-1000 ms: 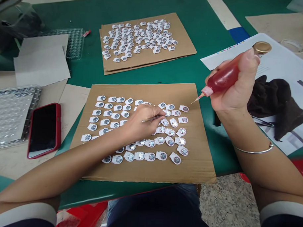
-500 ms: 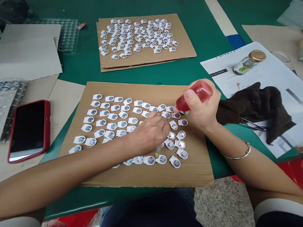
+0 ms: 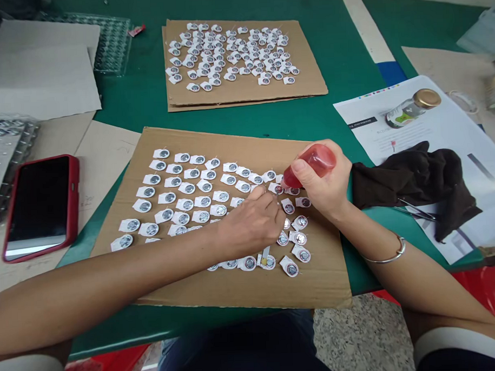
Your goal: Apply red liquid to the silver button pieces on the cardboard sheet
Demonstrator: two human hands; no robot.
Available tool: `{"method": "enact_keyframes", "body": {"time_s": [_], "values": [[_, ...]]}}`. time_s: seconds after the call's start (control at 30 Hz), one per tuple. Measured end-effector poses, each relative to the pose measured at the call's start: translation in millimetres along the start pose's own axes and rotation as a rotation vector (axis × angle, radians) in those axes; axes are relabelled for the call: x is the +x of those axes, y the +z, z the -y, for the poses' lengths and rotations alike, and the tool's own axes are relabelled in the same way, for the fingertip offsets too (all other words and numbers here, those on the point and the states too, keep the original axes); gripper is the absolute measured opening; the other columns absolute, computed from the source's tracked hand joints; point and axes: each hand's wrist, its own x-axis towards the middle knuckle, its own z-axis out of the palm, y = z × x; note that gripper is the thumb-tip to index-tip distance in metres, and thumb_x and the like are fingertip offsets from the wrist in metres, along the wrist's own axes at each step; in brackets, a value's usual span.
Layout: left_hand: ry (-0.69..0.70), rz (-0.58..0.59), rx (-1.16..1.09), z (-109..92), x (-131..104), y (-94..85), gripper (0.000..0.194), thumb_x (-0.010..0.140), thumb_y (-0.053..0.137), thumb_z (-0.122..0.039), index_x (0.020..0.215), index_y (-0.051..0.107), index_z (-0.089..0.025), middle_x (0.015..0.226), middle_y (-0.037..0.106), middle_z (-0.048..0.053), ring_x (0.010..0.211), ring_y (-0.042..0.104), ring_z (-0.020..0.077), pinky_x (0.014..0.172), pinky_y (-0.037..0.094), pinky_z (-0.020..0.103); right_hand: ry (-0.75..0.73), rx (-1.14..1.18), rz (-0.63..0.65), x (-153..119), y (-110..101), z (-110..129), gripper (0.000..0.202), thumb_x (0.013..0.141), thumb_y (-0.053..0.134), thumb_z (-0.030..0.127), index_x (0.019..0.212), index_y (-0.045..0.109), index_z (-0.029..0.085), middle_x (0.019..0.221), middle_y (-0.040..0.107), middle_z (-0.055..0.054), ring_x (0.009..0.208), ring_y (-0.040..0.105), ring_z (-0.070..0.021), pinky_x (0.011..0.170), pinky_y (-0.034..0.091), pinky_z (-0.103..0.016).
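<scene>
My right hand (image 3: 326, 177) is wrapped around a red squeeze bottle (image 3: 309, 166), its nozzle tilted down to the left near the white tabs at the cardboard's right side. Close beside it, my left hand (image 3: 259, 217) is closed in a pinch. From under that hand pokes the end of a slim pale tool (image 3: 265, 255) with a yellowish tip; its working end is hidden by the fingers. Rows of small white tabs with round silver centres (image 3: 185, 204) lie on a brown cardboard sheet (image 3: 235, 291). My left hand and forearm cover some of them.
A second cardboard stack (image 3: 244, 96) with more tabs lies farther back. On the left are a red-cased phone (image 3: 41, 209), grey card sheets (image 3: 41, 82) and clear plastic trays (image 3: 113, 47). Rightward sit a dark cloth (image 3: 413, 179), metal tweezers (image 3: 419, 213) and a printed sheet (image 3: 371, 140).
The red bottle and my right hand have shifted slightly left, with the bottle a little lower. My left hand has moved slightly right, still pinched. The whole view has shifted a little.
</scene>
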Motion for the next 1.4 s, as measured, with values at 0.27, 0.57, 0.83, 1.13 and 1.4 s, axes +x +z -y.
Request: {"method": "enact_keyframes", "body": {"time_s": [0.27, 0.57, 0.83, 1.13, 1.4], "values": [[-0.001, 0.0, 0.017, -0.8, 0.6, 0.0, 0.023, 0.083, 0.04, 0.001, 0.074, 0.06, -0.007, 0.069, 0.061, 0.012, 0.07, 0.051, 0.0203, 0.07, 0.04, 0.036, -0.003, -0.02, -0.001, 0.0, -0.2, 2.6, 0.029, 0.071, 0.066, 0.049, 0.076, 0.054, 0.023, 0.07, 0.059, -0.001, 0.062, 0.056, -0.016, 0.058, 0.047, -0.035], [0.008, -0.011, 0.031, -0.4, 1.0, -0.9, 0.024, 0.083, 0.041, 0.002, 0.073, 0.06, -0.007, 0.067, 0.061, 0.012, 0.067, 0.051, 0.0193, 0.069, 0.039, 0.035, -0.002, -0.026, -0.015, -0.5, 0.5, 2.4, 0.031, 0.071, 0.065, 0.051, 0.076, 0.052, 0.023, 0.071, 0.058, -0.001, 0.063, 0.055, -0.0165, 0.061, 0.049, -0.037], [0.012, -0.002, 0.046, -0.7, 0.9, -1.1, 0.025, 0.083, 0.04, 0.002, 0.072, 0.059, -0.009, 0.066, 0.06, 0.009, 0.067, 0.05, 0.0186, 0.07, 0.039, 0.035, -0.017, -0.052, -0.02, -0.6, 0.1, 3.3, 0.031, 0.071, 0.064, 0.052, 0.075, 0.052, 0.023, 0.07, 0.059, -0.001, 0.062, 0.055, -0.0163, 0.059, 0.049, -0.037], [0.01, -0.008, 0.043, -0.9, 1.0, -0.9, 0.025, 0.083, 0.041, 0.002, 0.071, 0.059, -0.009, 0.066, 0.06, 0.01, 0.067, 0.051, 0.0193, 0.068, 0.039, 0.035, -0.033, -0.045, -0.033, -0.9, 0.7, 4.0, 0.029, 0.073, 0.064, 0.05, 0.076, 0.053, 0.023, 0.07, 0.059, -0.001, 0.061, 0.056, -0.0158, 0.059, 0.049, -0.036], [0.008, 0.002, 0.057, -0.7, 0.4, -1.3, 0.024, 0.082, 0.042, 0.002, 0.071, 0.059, -0.009, 0.066, 0.061, 0.01, 0.066, 0.05, 0.0185, 0.067, 0.038, 0.034, -0.043, -0.039, -0.039, -0.5, 1.2, 2.6, 0.028, 0.074, 0.064, 0.048, 0.077, 0.053, 0.023, 0.07, 0.059, -0.001, 0.061, 0.056, -0.0152, 0.059, 0.049, -0.036]]}}
